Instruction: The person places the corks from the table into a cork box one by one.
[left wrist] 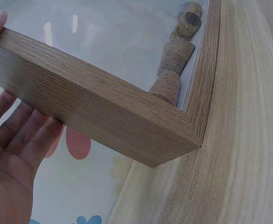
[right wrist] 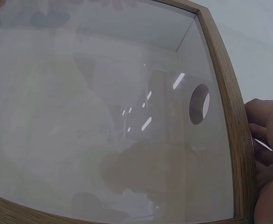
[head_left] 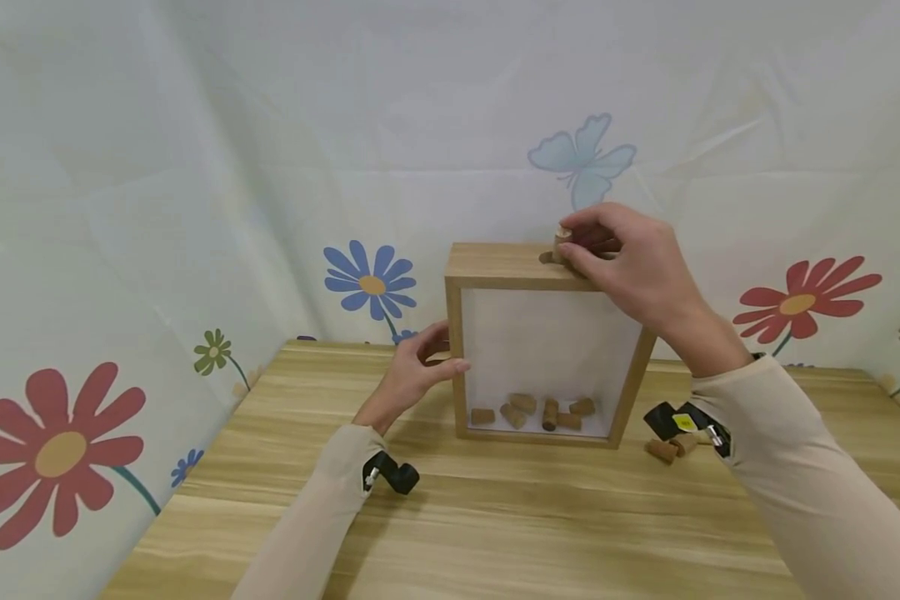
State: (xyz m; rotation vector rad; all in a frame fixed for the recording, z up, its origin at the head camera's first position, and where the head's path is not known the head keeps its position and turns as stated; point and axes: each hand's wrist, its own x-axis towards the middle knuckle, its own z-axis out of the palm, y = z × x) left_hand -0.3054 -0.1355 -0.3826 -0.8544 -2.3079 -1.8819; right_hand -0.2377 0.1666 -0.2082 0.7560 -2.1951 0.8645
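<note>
A wooden shadow box with a clear front stands upright on the table, several corks lying along its bottom inside. My left hand holds its left side, thumb at the front edge and fingers round the back, as the left wrist view also shows. At the box's top, my right hand pinches a cork between thumb and fingers, right at the round hole. The right wrist view shows the hole from below through the front; the held cork is hidden there.
Loose corks lie on the wooden table right of the box, partly behind the right wrist's camera. Behind the table hangs a white cloth printed with flowers and a butterfly.
</note>
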